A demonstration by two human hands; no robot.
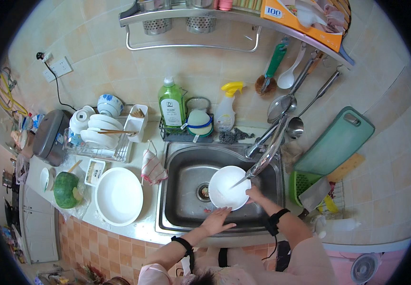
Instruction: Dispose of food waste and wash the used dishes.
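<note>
A white bowl (pixel 227 185) is held in the stainless steel sink (pixel 182 210), below the spout of the chrome faucet (pixel 268 156). A thin stream of water runs from the spout into it. My right hand (pixel 256 194) grips the bowl's right rim, its fingers partly hidden beneath. Against the near rim rest the fingertips of my left hand (pixel 217 221), with the thumb spread away to the right. Left of the bowl is the sink drain (pixel 203 191), with food scraps in it. A small reddish scrap lies on the sink floor nearby.
Left of the sink are a striped cloth (pixel 153 166), a large white basin (pixel 119 196) and a cut watermelon (pixel 65 190). A dish rack (pixel 120 151) holds bowls. Green detergent (pixel 171 107) and a spray bottle (pixel 225 108) stand behind. A green cutting board (pixel 335 140) leans at right.
</note>
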